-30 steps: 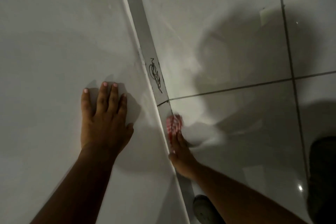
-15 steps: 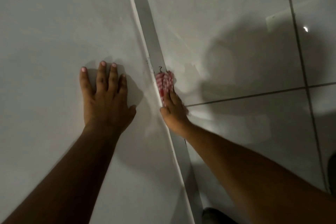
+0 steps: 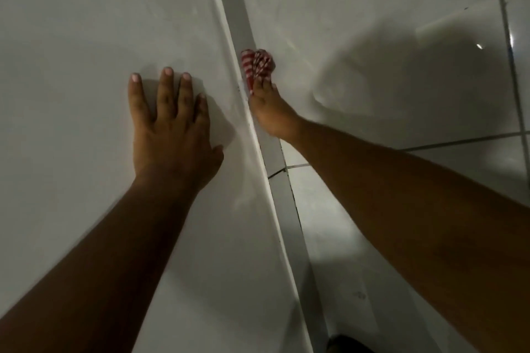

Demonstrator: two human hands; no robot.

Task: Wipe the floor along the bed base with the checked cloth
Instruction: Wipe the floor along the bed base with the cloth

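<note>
The red-and-white checked cloth (image 3: 258, 66) is bunched on the floor tile right against the grey strip of the bed base (image 3: 238, 23). My right hand (image 3: 271, 112) grips the cloth from behind and presses it to the floor beside the strip. My left hand (image 3: 169, 126) lies flat with fingers spread on the white top surface of the bed (image 3: 86, 37), left of the edge. Most of the cloth's lower part is hidden under my right fingers.
Glossy pale floor tiles (image 3: 401, 66) with dark grout lines spread to the right, with shadows and light glints on them. A dark object (image 3: 344, 345) shows at the bottom edge near the bed base.
My right hand has pushed the cloth farther away along the bed base, past the grout line. My left hand has stayed flat on the bed.
</note>
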